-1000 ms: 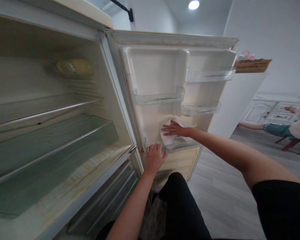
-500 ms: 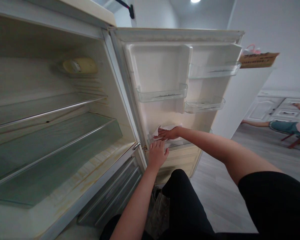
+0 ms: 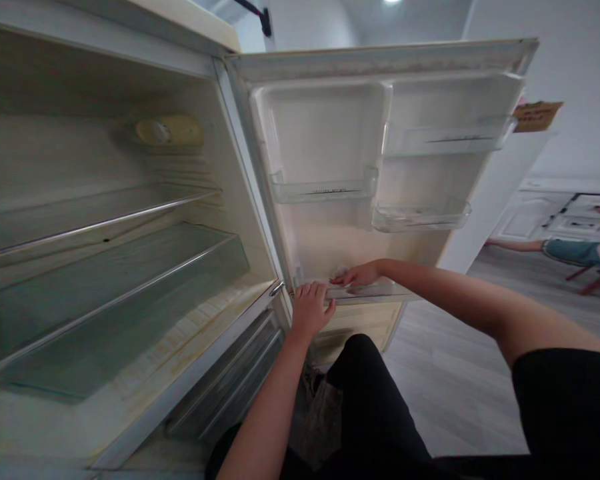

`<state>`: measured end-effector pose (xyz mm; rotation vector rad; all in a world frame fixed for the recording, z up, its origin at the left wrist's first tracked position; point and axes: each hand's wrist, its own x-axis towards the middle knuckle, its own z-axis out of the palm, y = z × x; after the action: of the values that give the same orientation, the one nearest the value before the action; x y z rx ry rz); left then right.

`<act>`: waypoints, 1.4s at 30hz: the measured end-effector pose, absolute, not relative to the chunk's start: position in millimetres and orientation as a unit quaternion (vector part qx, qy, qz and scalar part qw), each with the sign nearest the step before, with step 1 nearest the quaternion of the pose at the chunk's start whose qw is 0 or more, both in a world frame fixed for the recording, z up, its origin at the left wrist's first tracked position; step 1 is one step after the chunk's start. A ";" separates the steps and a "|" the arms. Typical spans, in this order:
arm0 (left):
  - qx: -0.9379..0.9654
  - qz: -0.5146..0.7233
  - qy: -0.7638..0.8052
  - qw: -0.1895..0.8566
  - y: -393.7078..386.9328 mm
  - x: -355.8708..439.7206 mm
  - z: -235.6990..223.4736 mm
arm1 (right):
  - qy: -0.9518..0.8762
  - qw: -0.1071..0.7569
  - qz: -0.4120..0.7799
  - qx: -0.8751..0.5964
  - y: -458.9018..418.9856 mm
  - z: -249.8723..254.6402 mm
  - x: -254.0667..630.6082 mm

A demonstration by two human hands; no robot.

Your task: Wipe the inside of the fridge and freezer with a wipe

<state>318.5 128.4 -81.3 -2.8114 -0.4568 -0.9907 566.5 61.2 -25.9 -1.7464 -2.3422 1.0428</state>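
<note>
Sliding lower since a second ago, the right hand (image 3: 361, 275) now lies flat with fingers together inside the bottom bin of the open fridge door (image 3: 330, 133), at the door's lower edge near the hinge side. The white cloth (image 3: 338, 273), plainly spread on the door liner before, is almost wholly hidden under that hand, only a pale scrap showing. The left hand (image 3: 311, 309) stays curled over the door's lower corner, its fingertips hidden behind the rim.

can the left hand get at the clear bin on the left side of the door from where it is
Probably yes. The left hand grips the door's bottom edge, and the clear door bin sits right above it with nothing between. The right hand stays low at the bottom rail.
</note>
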 end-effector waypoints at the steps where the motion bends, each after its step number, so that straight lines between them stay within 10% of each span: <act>1: -0.930 -0.328 -0.151 0.061 129.1 317.2 -81.1 | -0.746 0.016 0.338 -0.574 49.2 -23.4 572.0; 14: -0.932 -0.322 -0.157 0.051 128.0 315.8 -75.6 | -0.587 -0.058 0.185 -0.786 -63.4 -3.4 618.0; 22: -0.936 -0.323 -0.124 0.069 136.8 296.6 -119.2 | -0.677 0.392 0.043 -0.622 8.6 5.8 510.3; 31: -0.943 -0.315 -0.110 0.011 125.6 251.6 -222.1 | -0.670 0.080 -0.193 -0.713 79.4 -64.4 365.4; 42: -0.785 -0.578 -0.208 -0.084 161.8 255.0 -121.6 | -0.607 0.069 -0.203 -0.765 67.7 -59.6 385.0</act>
<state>255.0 161.8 -121.6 -2.6068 -0.6910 -1.9197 385.0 67.7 -59.6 -2.3041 -1.8279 -0.6117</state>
